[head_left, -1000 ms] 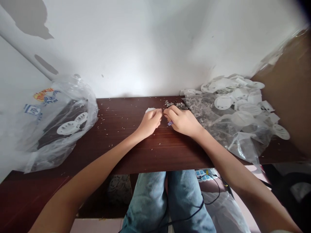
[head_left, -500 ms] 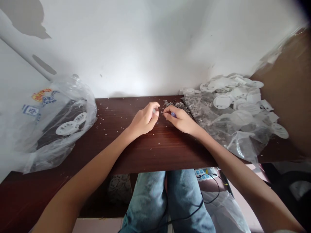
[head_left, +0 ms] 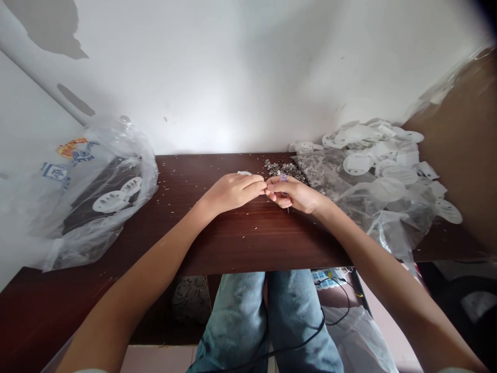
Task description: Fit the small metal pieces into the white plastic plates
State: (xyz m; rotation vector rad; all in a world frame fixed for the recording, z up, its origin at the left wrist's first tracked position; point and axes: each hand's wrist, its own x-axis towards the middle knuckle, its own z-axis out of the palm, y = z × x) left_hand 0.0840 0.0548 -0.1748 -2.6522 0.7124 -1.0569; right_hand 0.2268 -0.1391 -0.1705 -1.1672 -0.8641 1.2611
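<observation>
Over the middle of the dark brown table (head_left: 217,248), my two hands meet at the fingertips. My left hand (head_left: 235,192) is closed, back upward, and the edge of a white piece (head_left: 244,173) shows behind it. Fingers curled, my right hand (head_left: 291,192) holds a slim tool with a translucent purple-blue handle (head_left: 284,177); its thin metal tip points down toward the table. Whatever lies between the fingertips is too small to make out. Just behind my right hand is a heap of small metal pieces (head_left: 285,168).
On the right, white round and square plastic pieces (head_left: 388,155) are piled on a clear bag (head_left: 349,202) beside a cardboard box (head_left: 462,145). An open plastic bag (head_left: 143,181) at left holds two white discs (head_left: 111,201). Tiny white scraps dot the table.
My hands have come together until the fingertips touch. My left hand has turned its back upward, and the tool in my right hand has tilted so its tip shows below.
</observation>
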